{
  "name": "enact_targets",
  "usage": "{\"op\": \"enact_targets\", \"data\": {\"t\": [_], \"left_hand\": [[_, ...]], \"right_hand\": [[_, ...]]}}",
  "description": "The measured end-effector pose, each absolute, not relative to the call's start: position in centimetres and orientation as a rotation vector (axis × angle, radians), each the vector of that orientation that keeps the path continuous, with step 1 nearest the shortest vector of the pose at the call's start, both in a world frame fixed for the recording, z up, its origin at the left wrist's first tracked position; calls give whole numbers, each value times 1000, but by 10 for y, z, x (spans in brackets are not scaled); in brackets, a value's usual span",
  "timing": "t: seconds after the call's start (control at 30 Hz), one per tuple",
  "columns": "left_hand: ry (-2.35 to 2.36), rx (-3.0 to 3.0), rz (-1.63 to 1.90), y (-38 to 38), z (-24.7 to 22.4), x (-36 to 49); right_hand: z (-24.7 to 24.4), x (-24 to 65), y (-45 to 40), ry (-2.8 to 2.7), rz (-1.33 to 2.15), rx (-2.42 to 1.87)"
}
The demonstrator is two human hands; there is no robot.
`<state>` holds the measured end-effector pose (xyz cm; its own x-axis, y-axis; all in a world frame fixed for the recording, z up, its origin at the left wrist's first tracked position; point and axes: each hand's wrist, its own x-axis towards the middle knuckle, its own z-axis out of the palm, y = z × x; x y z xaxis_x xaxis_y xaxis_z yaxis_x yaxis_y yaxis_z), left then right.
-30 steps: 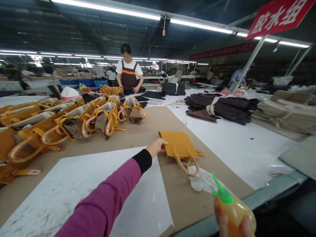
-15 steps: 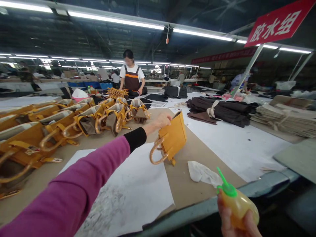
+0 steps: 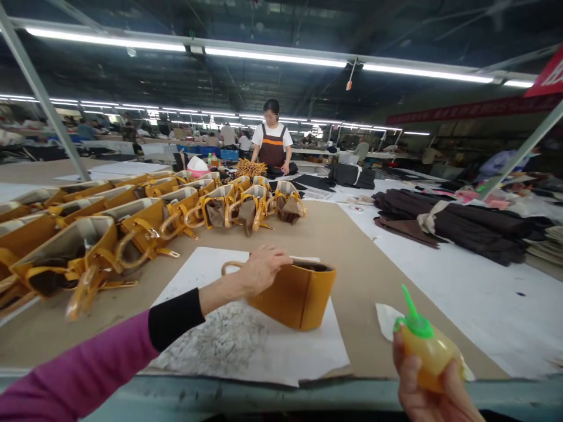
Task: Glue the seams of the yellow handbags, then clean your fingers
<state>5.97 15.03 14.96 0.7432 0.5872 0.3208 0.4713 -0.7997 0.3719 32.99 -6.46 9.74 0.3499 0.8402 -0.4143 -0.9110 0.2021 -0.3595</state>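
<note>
My left hand (image 3: 264, 271) grips the top edge of a mustard-yellow handbag (image 3: 294, 296), its fingers over the rim. The bag stands over a white paper sheet (image 3: 281, 357) smeared with grey residue; one rounded handle shows at its left. At the lower right my right hand (image 3: 422, 381) is wrapped round a squeeze bottle (image 3: 435, 354) of amber liquid, whose green nozzle points up. Behind the bottle lies a crumpled white cloth or tissue (image 3: 386, 319), partly hidden.
Rows of similar yellow bags (image 3: 136, 223) fill the table's left side. Dark fabric bundles (image 3: 457, 223) tied with pale strips lie at the right. Across the table a person in a brown apron (image 3: 272, 143) stands by a pile of yellow straps (image 3: 250, 168). Metal poles rise at both sides.
My left hand has brought the handbag nearer and turned it, from over the brown board to over the white sheet. The bottle stays in my right hand. The view has swung left.
</note>
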Motion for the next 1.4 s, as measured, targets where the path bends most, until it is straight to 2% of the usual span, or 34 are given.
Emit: {"op": "enact_targets", "data": {"t": [0.17, 0.27, 0.4, 0.6, 0.83, 0.97, 1.07, 1.2, 1.33, 1.4], "left_hand": [[939, 2805, 958, 128, 120, 35], [880, 2925, 1059, 117, 117, 37], [821, 2938, 1096, 107, 113, 37], [1005, 2668, 893, 106, 136, 46], [1109, 2513, 227, 128, 173, 75], [972, 2573, 293, 134, 167, 96], [1052, 2506, 404, 137, 162, 103], [1320, 2340, 501, 150, 172, 61], [1607, 2082, 629, 166, 176, -35], [1653, 1936, 549, 169, 166, -78]], "right_hand": [[145, 285, -17, 171, 1198, -603], [173, 258, 9, 51, 1197, -574], [183, 246, 40, -78, 1266, -528], [177, 243, 78, -219, 1283, -553], [174, 241, 92, -186, 1248, -572], [166, 246, 90, -171, 1260, -560], [163, 249, 87, -193, 1249, -554], [165, 251, 85, -165, 1241, -571], [170, 249, 85, -106, 1229, -617], [174, 244, 86, -94, 1216, -630]]}}
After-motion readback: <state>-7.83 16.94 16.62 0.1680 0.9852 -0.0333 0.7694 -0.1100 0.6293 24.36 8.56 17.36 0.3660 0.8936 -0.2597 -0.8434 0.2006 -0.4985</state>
